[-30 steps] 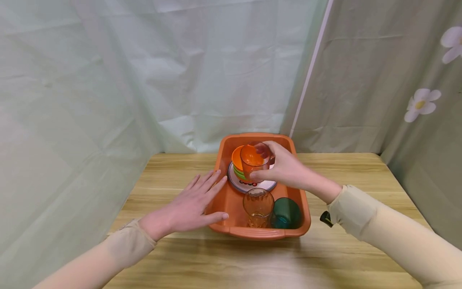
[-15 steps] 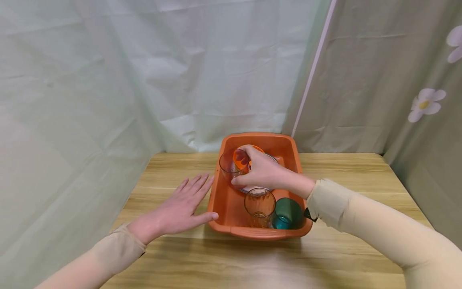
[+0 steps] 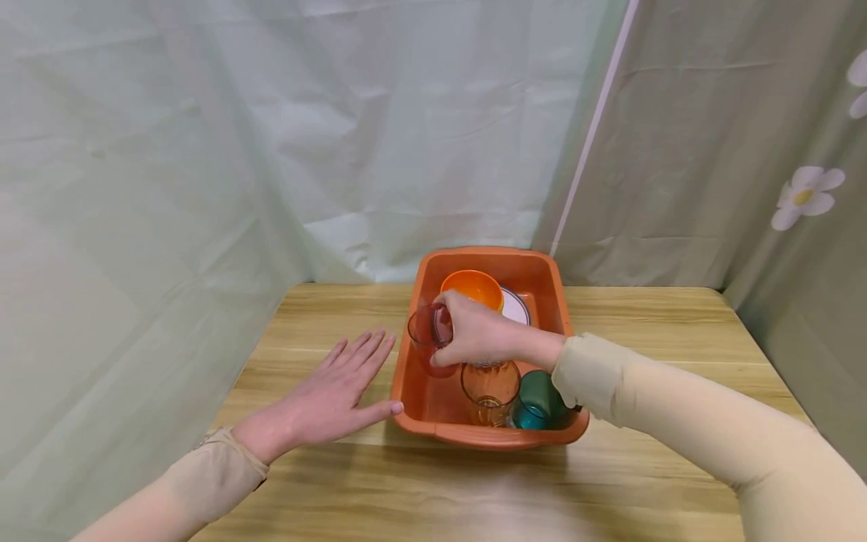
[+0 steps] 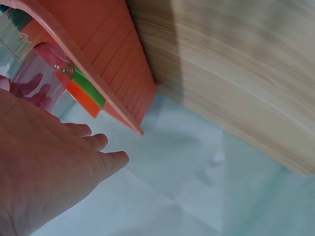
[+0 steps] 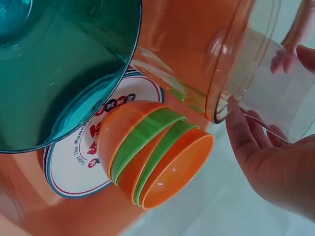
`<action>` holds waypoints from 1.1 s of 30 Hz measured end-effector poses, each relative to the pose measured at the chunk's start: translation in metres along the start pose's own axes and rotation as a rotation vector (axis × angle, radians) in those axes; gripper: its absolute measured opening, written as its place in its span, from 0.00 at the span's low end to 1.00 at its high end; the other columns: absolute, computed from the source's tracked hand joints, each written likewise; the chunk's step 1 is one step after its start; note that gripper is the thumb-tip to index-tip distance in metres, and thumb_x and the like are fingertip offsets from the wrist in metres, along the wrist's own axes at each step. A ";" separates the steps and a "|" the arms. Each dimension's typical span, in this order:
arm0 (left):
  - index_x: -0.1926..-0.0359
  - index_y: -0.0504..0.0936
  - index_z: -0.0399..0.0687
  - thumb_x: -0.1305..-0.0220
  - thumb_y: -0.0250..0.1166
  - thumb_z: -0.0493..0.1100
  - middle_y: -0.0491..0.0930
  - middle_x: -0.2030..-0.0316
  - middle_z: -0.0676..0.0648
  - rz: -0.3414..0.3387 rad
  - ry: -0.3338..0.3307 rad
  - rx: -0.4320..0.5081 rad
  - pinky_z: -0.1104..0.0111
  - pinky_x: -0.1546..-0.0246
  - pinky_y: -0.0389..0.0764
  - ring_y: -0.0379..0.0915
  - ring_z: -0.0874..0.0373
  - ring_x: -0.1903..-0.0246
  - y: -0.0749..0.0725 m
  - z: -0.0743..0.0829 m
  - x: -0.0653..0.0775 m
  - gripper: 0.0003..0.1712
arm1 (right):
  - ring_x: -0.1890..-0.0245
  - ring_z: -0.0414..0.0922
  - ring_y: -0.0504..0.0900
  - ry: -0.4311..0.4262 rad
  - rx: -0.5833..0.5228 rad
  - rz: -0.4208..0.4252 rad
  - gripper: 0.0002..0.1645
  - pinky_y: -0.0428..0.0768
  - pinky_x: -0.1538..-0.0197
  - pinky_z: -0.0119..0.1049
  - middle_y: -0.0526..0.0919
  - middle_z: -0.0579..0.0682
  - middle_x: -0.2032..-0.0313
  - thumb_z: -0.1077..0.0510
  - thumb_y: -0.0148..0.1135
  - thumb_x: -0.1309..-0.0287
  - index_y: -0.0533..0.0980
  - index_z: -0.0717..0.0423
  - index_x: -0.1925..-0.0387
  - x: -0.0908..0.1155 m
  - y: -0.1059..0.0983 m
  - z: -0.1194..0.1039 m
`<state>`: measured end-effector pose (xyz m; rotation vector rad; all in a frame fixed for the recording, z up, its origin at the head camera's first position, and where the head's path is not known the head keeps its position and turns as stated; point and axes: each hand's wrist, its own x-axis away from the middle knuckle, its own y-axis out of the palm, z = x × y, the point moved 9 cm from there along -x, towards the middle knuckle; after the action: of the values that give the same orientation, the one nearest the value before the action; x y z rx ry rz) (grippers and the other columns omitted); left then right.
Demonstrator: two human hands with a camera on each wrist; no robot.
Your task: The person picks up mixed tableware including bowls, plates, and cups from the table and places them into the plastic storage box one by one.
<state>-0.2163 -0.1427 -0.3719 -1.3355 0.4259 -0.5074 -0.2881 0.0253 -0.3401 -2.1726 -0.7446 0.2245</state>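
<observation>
My right hand [image 3: 481, 331] grips a clear pinkish cup [image 3: 421, 331] between thumb and fingers, over the left part of the orange plastic basin [image 3: 488, 436]. Just nearer than this hand stands an amber glass [image 3: 491, 395], with a teal cup [image 3: 531, 415] to its right. Farther back, a stack of orange and green bowls [image 5: 147, 152] sits on a white plate [image 5: 74, 167] with a printed rim, partly hidden by the hand in the head view. My left hand [image 3: 325, 403] is beside the basin's left wall, fingers straight and spread, holding nothing.
The basin stands on a light wooden table [image 3: 325, 489], near its far edge. Pale curtains [image 3: 406, 135] hang behind and at both sides. A white flower print [image 3: 806, 197] shows on the right one.
My right hand has carried the pinkish cup leftward and nearer, from over the bowls to the basin's left side. My left hand has drawn back slightly left, off the basin's rim.
</observation>
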 end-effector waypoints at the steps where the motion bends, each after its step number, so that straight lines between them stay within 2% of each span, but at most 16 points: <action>1: 0.17 0.38 0.54 0.32 0.45 0.80 0.39 0.19 0.47 -0.002 -0.002 0.004 0.44 0.24 0.41 0.33 0.48 0.20 0.000 -0.001 0.000 0.57 | 0.53 0.45 0.78 -0.006 0.016 -0.007 0.52 0.80 0.51 0.37 0.76 0.51 0.47 0.50 0.77 0.51 0.60 0.61 0.30 -0.001 0.002 0.000; 4: 0.17 0.38 0.53 0.32 0.45 0.80 0.39 0.19 0.47 -0.007 -0.007 0.011 0.45 0.24 0.41 0.33 0.48 0.20 0.001 -0.002 0.001 0.58 | 0.56 0.47 0.78 -0.035 0.060 -0.043 0.51 0.80 0.54 0.38 0.78 0.55 0.49 0.52 0.77 0.52 0.61 0.60 0.31 -0.004 0.008 -0.003; 8: 0.17 0.39 0.50 0.32 0.44 0.80 0.40 0.19 0.46 -0.012 -0.012 0.010 0.44 0.24 0.41 0.33 0.48 0.20 0.001 -0.003 0.001 0.58 | 0.59 0.45 0.77 -0.033 0.147 -0.088 0.49 0.80 0.58 0.36 0.77 0.53 0.52 0.51 0.77 0.52 0.62 0.57 0.32 -0.006 0.015 -0.004; 13: 0.17 0.39 0.50 0.32 0.45 0.80 0.40 0.19 0.46 -0.012 -0.016 0.021 0.44 0.24 0.41 0.34 0.47 0.20 0.002 -0.005 0.001 0.59 | 0.54 0.43 0.75 -0.009 0.268 -0.114 0.49 0.79 0.53 0.33 0.75 0.48 0.49 0.49 0.78 0.52 0.63 0.57 0.33 -0.007 0.023 -0.006; 25: 0.17 0.42 0.47 0.32 0.46 0.80 0.43 0.19 0.45 -0.028 -0.022 0.023 0.44 0.24 0.42 0.36 0.46 0.21 0.006 -0.008 0.003 0.59 | 0.66 0.42 0.78 -0.026 0.441 -0.220 0.41 0.80 0.61 0.31 0.76 0.46 0.63 0.48 0.77 0.50 0.66 0.56 0.41 -0.012 0.043 -0.008; 33: 0.17 0.43 0.48 0.33 0.44 0.81 0.43 0.19 0.46 -0.064 -0.032 0.021 0.45 0.24 0.41 0.36 0.47 0.21 0.010 -0.009 0.004 0.59 | 0.60 0.43 0.75 -0.017 0.582 -0.263 0.43 0.79 0.60 0.32 0.74 0.46 0.55 0.45 0.80 0.54 0.67 0.54 0.41 -0.014 0.056 -0.010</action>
<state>-0.2176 -0.1507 -0.3837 -1.3384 0.3521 -0.5415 -0.2715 -0.0169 -0.3767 -1.5114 -0.8421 0.2824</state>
